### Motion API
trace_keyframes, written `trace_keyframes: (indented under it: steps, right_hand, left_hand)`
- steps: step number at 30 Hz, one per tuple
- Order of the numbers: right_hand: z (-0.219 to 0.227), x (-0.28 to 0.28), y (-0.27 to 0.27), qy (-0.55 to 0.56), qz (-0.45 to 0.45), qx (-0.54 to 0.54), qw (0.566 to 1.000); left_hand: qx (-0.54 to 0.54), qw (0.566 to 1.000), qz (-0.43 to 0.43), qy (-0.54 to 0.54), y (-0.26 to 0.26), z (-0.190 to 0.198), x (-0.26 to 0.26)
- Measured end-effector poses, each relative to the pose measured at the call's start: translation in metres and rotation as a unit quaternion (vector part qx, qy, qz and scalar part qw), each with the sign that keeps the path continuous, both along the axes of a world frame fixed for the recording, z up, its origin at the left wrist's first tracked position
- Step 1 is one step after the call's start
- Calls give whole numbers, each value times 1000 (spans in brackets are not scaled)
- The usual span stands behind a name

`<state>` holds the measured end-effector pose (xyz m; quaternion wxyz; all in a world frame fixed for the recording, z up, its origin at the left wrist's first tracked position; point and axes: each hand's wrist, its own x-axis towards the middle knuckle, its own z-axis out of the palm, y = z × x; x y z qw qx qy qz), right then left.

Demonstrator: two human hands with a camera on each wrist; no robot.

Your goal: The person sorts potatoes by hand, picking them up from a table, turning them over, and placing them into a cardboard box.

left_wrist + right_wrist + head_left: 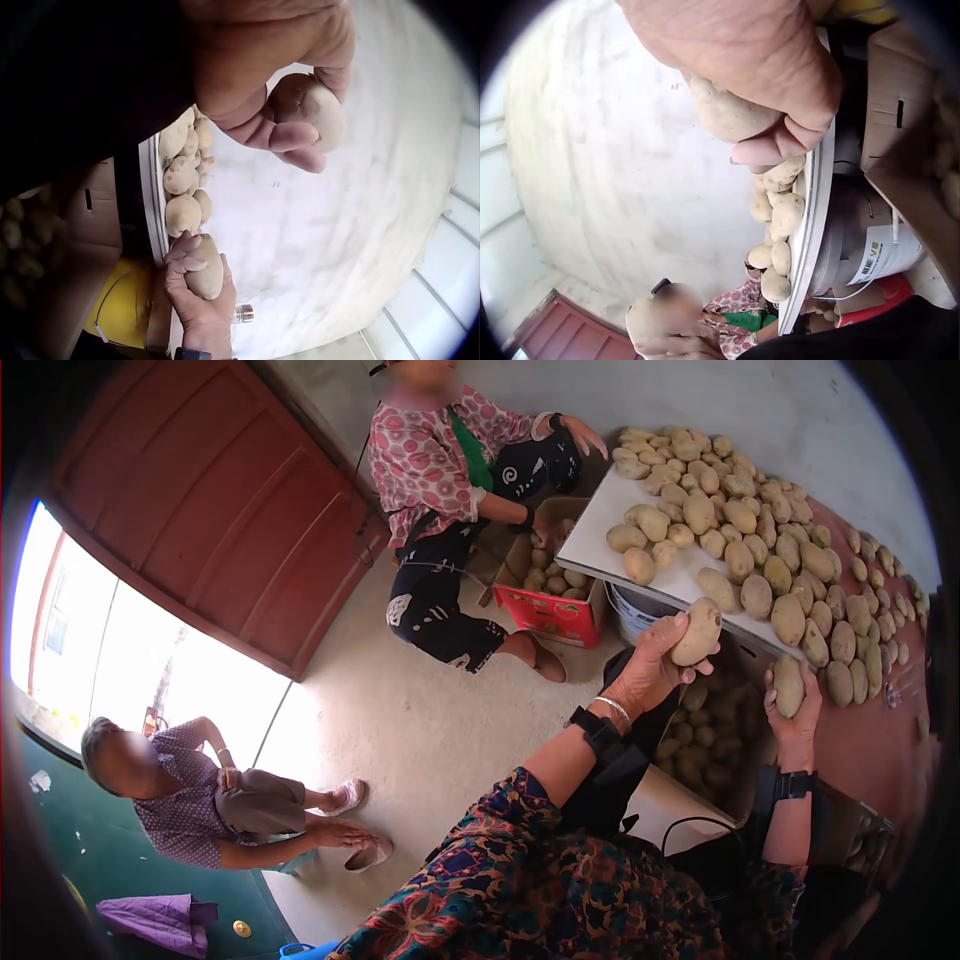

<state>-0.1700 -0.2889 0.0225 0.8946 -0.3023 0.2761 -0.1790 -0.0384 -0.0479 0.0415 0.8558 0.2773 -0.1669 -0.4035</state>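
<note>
My left hand (645, 668) holds a large tan potato (699, 630) above the near edge of the potato-covered table (590, 550). In the left wrist view its fingers curl round the potato (319, 112). To the right, my right hand (800, 722) grips another oval potato (788, 688), raised close to the table's front edge. The right wrist view shows this potato (731, 112) under the palm, with fingers wrapped about it. Many loose potatoes (757, 597) lie spread over the tabletop.
Below my hands stands a cardboard box (690, 800) of potatoes. Beside it are a bucket (847, 247) and a yellow pail (127, 304). A person (430, 470) sits by a red box (545, 615) of potatoes, one hand in it. Another person (190, 790) sits at left.
</note>
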Motion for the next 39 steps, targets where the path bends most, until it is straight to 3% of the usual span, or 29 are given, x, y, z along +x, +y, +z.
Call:
trace_keyframes:
  steps: [4, 18, 32, 39]
  right_hand:
    - [-9, -3, -10, -4, 29, -12, 1000]
    - [-1, -4, -6, 7, -26, 5, 1000]
    - [0, -6, -8, -1, -18, -17, 1000]
    - [-8, -9, -19, -59, -32, 54, 996]
  left_hand:
    - [-12, 1000, -1, -27, -7, -6, 2]
    - [-9, 1000, 13, -23, -5, -2, -7]
    - [-14, 999, 14, -37, -11, -3, -6]
    - [66, 997, 8, -34, -8, -6, -3]
